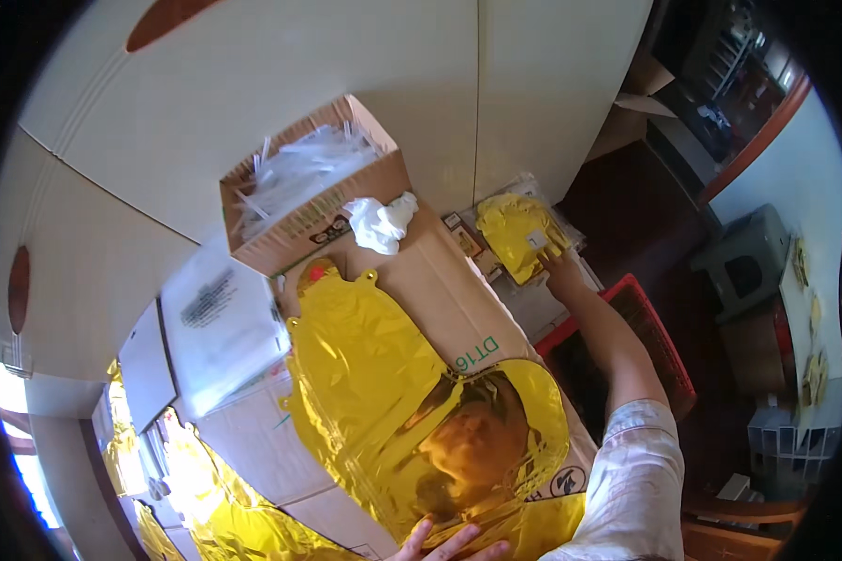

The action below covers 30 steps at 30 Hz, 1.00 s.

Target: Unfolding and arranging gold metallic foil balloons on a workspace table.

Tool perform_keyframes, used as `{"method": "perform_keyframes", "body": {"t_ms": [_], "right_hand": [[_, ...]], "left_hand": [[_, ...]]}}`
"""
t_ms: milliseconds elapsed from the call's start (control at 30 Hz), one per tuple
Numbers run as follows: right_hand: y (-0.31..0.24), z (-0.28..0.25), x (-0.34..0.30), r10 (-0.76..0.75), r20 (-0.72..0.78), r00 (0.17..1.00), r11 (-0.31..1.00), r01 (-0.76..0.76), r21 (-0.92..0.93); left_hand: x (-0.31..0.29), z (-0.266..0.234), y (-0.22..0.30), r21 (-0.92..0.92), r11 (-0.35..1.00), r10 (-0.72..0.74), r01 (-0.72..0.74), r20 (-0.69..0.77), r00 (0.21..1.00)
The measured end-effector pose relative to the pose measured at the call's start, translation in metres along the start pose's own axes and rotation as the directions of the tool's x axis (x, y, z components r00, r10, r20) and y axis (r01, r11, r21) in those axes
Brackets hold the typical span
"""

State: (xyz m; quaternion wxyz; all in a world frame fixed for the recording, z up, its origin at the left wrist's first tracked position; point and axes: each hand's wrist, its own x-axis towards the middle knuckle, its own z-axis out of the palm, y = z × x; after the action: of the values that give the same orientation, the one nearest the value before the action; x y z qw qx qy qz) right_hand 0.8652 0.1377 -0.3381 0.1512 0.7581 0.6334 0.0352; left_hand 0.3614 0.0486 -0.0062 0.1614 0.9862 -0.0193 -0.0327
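Foil in shiny gold, a rounded flat sheet (pixel 370 355) with small tabs along its edge and a red spot at its narrow end, lies before me on brown cardboard (pixel 463 299); all my clock hours are counted from its middle. Its near part is mirror-bright, throwing back dark brownish shapes. My left grip (pixel 452 543) is at half past five, fingers stretched and a little apart on the foil's near edge; palm and thumb are cut off by the lower rim, so I cannot tell whether it pinches anything. My right grip (pixel 565 271) reaches out between one and two o'clock, fingertips touching the near side of a yellow foil bundle (pixel 505 224) with a pale label on top; with my thumb hidden, I cannot tell whether they have closed on it. At eleven o'clock stands an open carton (pixel 264 251) heaped with clear, thin strips (pixel 313 164), and just before twelve a crumpled white wad (pixel 381 224) sits beside it. A white packet (pixel 225 327) lies at ten, and more gold foil (pixel 220 496) catches glare at eight. Toward half past two, past my forearm, is a red crate (pixel 660 327); farther out, a grey plastic thing (pixel 748 252) stands at two and a wooden chair (pixel 739 533) at four. Pale cabinet doors (pixel 412 75) rise across twelve.
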Motion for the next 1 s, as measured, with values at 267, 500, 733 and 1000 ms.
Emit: {"method": "perform_keyframes", "body": {"t_ms": [267, 500, 733, 1000], "right_hand": [[-0.026, 0.033, 0.015, 0.007, -0.065, 0.998, 1.000, -0.008, -0.011], [-0.031, 0.015, 0.034, 0.041, 0.124, 0.991, 0.983, -0.063, 0.174], [0.038, -0.048, 0.017, -0.143, -0.288, 0.947, 0.961, 0.203, 0.188], [0.063, -0.252, -0.078, 0.288, -0.446, 0.847, 0.772, 0.070, 0.631]], "left_hand": [[0.002, -0.008, 0.000, -0.072, 0.996, -0.036, 0.047, 0.140, 0.990], [0.006, -0.013, -0.002, -0.113, 0.993, -0.002, 0.030, 0.236, 0.972], [-0.001, -0.006, -0.002, 0.003, 0.999, 0.037, -0.039, 0.187, 0.982], [-0.007, 0.003, 0.006, 0.052, 0.999, -0.003, 0.002, 0.026, 1.000]]}}
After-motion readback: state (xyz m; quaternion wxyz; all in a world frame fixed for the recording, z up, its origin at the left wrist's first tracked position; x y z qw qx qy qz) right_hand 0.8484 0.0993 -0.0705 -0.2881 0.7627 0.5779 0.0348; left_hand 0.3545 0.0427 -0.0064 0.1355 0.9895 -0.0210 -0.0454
